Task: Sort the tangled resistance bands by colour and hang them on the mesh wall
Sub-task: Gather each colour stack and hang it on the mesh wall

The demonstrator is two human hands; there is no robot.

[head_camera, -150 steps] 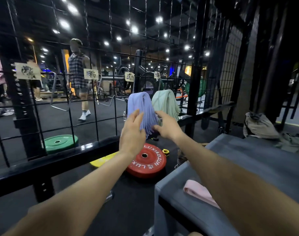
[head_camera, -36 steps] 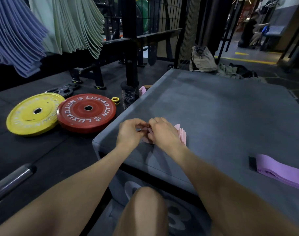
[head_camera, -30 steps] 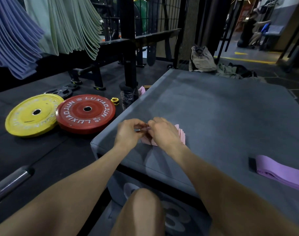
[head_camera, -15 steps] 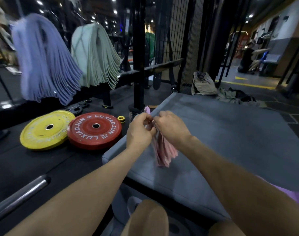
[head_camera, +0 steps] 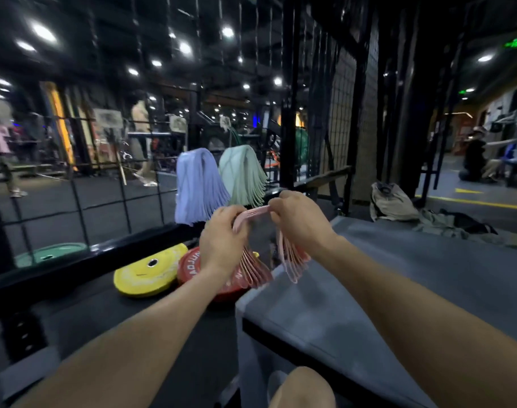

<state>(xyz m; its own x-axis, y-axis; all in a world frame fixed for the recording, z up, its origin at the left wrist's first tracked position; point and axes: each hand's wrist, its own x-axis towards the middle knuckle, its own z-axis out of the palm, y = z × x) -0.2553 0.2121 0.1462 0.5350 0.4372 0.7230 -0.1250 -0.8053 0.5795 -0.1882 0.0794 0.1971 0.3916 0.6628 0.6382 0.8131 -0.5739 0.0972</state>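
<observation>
The person is holding a bundle of thin pink elastic resistance bands [head_camera: 253, 214] up in the air, above the near left corner of the grey padded worktop [head_camera: 398, 290]. The left hand [head_camera: 222, 241] and the right hand [head_camera: 300, 220] are both gripping the bundle with curled fingers, a short span of it running taut between them. That span is lying roughly level, left to right across the view, rising slightly towards the right hand. The looped ends are drooping below each hand, fanning out and pointing downward. Spreading the middle this way is probably opening the loops so they can be slipped over a hook. A hanging bunch of lavender-blue bands [head_camera: 197, 187] and a hanging bunch of pale green bands [head_camera: 244, 175] are already draped side by side on the black wire mesh wall [head_camera: 104, 184], just beyond the hands. The pink bundle is sitting in front of them, not yet touching the mesh.
</observation>
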